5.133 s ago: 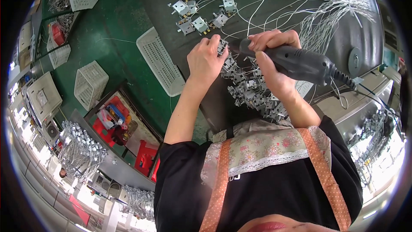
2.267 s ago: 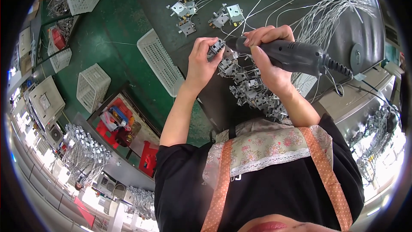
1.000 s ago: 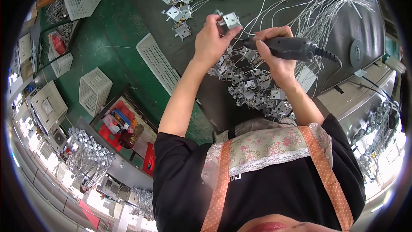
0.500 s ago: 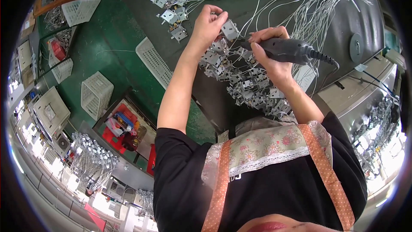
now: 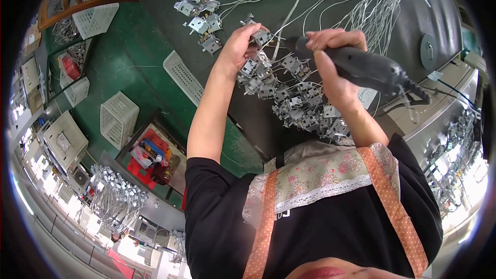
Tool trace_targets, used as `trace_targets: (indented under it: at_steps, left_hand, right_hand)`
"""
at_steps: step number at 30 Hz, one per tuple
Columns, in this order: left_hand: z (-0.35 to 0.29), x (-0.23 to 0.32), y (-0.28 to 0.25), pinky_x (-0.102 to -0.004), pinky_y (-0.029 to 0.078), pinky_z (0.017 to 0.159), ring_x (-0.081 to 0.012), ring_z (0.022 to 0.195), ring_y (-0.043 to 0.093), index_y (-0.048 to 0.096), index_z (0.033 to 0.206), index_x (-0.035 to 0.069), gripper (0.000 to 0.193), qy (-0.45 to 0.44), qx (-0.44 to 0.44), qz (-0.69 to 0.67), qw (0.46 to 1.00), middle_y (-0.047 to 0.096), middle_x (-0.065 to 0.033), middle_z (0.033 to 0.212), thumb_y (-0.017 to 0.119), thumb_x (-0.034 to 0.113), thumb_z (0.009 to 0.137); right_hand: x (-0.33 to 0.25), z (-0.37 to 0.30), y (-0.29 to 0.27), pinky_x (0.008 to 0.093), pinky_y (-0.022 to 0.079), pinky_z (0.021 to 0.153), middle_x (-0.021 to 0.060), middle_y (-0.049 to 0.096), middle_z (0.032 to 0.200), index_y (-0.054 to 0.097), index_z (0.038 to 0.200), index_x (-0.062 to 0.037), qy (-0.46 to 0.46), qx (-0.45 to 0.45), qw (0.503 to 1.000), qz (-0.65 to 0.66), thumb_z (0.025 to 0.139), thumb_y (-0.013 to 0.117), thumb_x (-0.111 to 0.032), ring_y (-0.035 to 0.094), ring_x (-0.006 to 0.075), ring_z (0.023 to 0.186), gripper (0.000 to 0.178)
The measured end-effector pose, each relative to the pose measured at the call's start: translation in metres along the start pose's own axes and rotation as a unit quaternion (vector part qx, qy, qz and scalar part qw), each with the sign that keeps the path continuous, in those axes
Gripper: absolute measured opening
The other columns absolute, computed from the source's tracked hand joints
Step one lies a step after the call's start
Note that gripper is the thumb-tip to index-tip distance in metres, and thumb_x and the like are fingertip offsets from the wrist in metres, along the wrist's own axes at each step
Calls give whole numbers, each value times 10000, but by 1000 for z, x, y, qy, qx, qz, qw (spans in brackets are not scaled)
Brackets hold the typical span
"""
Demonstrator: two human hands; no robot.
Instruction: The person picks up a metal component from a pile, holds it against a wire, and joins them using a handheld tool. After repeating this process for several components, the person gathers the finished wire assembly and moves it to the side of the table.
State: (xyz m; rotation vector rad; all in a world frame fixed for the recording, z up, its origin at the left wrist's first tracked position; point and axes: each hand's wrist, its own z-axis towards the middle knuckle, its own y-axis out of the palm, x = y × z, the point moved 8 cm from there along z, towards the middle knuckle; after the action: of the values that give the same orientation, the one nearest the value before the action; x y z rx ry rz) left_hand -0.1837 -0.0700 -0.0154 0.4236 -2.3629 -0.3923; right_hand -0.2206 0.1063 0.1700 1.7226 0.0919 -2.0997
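Observation:
In my left hand, at the middle of the dark table, is a small boxy metal unit, its fingers closed around it. My right hand grips a dark grey electric screwdriver with a thick black cord at its rear. Its front end points left toward the unit, apart from it as far as I can see; the tip is blurred. Close below both hands lies a heap of similar silver units on thin white wires. Another row of such units lies beyond my left hand.
White wires run to a bundle at the far right of the table. A round grey disc lies near the right edge. White plastic baskets stand on the green floor at left, near an open box of tools.
My left hand has moved slightly left and down, and the unit is turned differently. The screwdriver has shifted right with its rear end lower, away from the unit.

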Motion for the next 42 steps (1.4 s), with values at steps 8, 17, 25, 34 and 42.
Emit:
trace_targets:
  at_steps: [8, 17, 25, 34, 42]
  left_hand:
    - [-2, -13, 0, -207, 347, 415, -81, 553, 571, 666, 961, 94, 260, -39, 35, -47, 998, 654, 6, 789, 527, 314, 950]
    - [1, -17, -5, -214, 393, 434, -85, 538, 548, 667, 968, 94, 255, -53, 13, -69, 996, 643, 10, 752, 531, 309, 947]
    - [1, -17, -2, -195, 288, 397, -55, 468, 416, 649, 986, 78, 231, -63, 29, -104, 992, 565, 12, 657, 544, 279, 946]
    - [7, -20, -5, -198, 250, 393, -50, 456, 374, 638, 990, 79, 227, -52, -12, -96, 994, 525, 17, 633, 533, 276, 947]
    - [2, -17, -5, -179, 206, 376, -29, 445, 294, 624, 1013, 68, 230, -45, 29, -90, 994, 464, 27, 606, 530, 271, 955]
  right_hand:
    - [21, 11, 6, 395, 489, 948, 105, 633, 880, 439, 974, -32, 15, 49, 998, 23, 793, 657, 82, 630, 182, 891, 305]
    - [18, 9, 6, 493, 421, 1005, 105, 574, 925, 416, 997, -62, 13, 23, 1000, 15, 825, 555, 106, 580, 217, 896, 278]
    - [20, 11, 5, 439, 464, 970, 106, 627, 886, 438, 974, -37, 1, 37, 999, 36, 793, 657, 78, 623, 196, 878, 306]
    - [27, 10, 6, 405, 482, 949, 111, 624, 890, 437, 960, -36, 1, 41, 998, 49, 795, 660, 69, 616, 187, 882, 297]
    - [29, 11, 5, 387, 496, 929, 119, 627, 900, 440, 948, -28, 14, 47, 998, 40, 799, 654, 66, 620, 186, 875, 278]
